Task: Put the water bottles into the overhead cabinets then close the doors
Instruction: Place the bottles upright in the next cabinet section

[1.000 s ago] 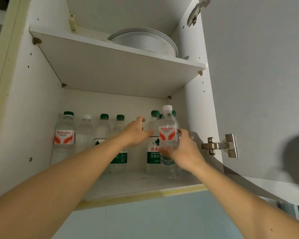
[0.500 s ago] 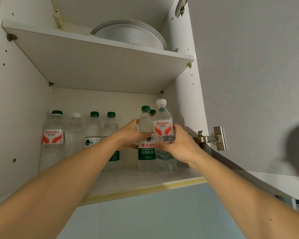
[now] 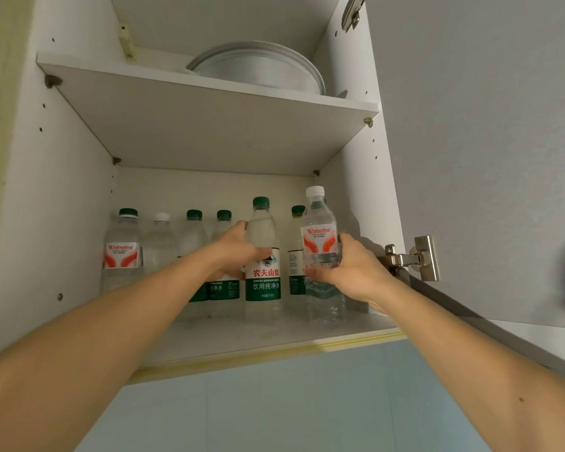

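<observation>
The lower cabinet shelf (image 3: pixel 258 344) runs across the middle of the frame, carrying a row of upright water bottles (image 3: pixel 121 252) along its back and right side. The upper shelf (image 3: pixel 209 125), top centre, holds a white round basin (image 3: pixel 258 68).

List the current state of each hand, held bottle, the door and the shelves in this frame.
Left hand: grips the green-capped bottle, upright on the lower shelf.
Right hand: holds the white-capped bottle, upright.
Back-row bottles: upright, capped.
Cabinet door: open.
Upper shelf: carries stacked plates.
</observation>
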Demonstrator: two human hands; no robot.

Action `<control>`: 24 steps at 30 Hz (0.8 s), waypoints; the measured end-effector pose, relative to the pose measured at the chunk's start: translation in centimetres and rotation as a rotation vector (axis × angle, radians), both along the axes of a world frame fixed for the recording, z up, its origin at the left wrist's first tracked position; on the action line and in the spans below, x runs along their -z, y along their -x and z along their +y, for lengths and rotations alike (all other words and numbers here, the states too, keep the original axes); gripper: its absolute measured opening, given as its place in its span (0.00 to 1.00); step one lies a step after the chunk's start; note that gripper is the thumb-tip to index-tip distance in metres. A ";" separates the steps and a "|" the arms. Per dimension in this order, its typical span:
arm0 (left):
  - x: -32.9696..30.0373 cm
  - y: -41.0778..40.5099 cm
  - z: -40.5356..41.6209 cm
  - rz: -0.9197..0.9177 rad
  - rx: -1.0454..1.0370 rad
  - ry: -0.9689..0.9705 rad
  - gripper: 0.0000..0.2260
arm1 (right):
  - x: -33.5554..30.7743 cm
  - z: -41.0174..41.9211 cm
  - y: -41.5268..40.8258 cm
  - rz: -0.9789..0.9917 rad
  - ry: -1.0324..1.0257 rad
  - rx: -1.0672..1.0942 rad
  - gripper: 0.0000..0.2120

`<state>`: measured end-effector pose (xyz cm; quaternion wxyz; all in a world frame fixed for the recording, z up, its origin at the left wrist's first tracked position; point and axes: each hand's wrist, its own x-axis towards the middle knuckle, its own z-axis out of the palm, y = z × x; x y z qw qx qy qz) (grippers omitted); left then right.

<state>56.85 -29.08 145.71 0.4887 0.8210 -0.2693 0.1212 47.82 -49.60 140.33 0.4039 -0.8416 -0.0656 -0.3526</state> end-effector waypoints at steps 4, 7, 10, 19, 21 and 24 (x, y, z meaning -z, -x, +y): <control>0.5 1.2 2.6 -0.013 -0.028 0.075 0.28 | -0.3 0.2 0.7 0.035 0.051 0.013 0.29; 1.0 2.1 4.8 -0.049 -0.103 0.106 0.28 | -0.6 0.5 1.1 0.055 0.077 0.027 0.29; 1.3 2.7 6.7 -0.097 -0.188 0.060 0.27 | -0.8 1.3 1.3 0.069 0.100 0.019 0.29; 1.5 2.3 9.8 -0.223 -0.471 -0.007 0.26 | -1.1 4.4 0.7 0.080 0.116 -0.131 0.23; 1.6 2.1 10.3 -0.216 -0.521 -0.003 0.27 | -1.1 4.9 0.4 0.083 0.105 -0.130 0.25; 2.1 1.6 11.4 -0.247 -0.594 -0.035 0.29 | -1.1 5.3 0.0 0.097 0.100 -0.127 0.27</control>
